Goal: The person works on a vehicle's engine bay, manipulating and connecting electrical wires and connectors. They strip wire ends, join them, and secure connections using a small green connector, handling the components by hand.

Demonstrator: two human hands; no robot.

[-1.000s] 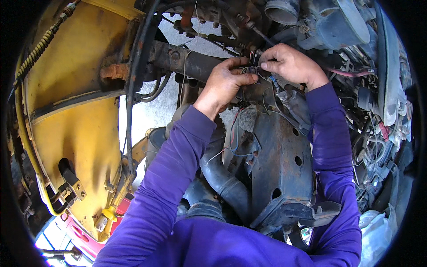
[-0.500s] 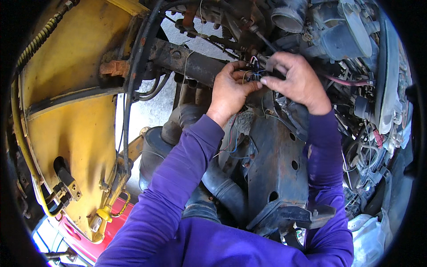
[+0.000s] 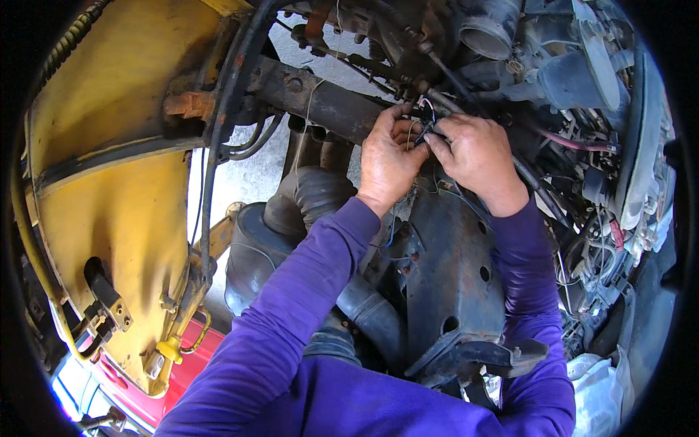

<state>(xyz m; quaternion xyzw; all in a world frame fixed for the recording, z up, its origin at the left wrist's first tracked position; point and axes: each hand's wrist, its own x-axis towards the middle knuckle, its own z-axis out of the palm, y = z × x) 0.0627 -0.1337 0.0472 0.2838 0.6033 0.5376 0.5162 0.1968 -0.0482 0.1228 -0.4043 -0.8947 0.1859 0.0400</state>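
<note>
With left hand [image 3: 389, 166] and right hand [image 3: 477, 154] both pinching thin black-and-white plastic-coated wires [image 3: 427, 115], we judge these light, limp, easily snapped, best held where our hands meet.

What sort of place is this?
Probably a vehicle repair spot, at the exposed engine area of a truck or heavy machine: the ribbed hose, the yellow panel and the thin wires suggest it.
</note>
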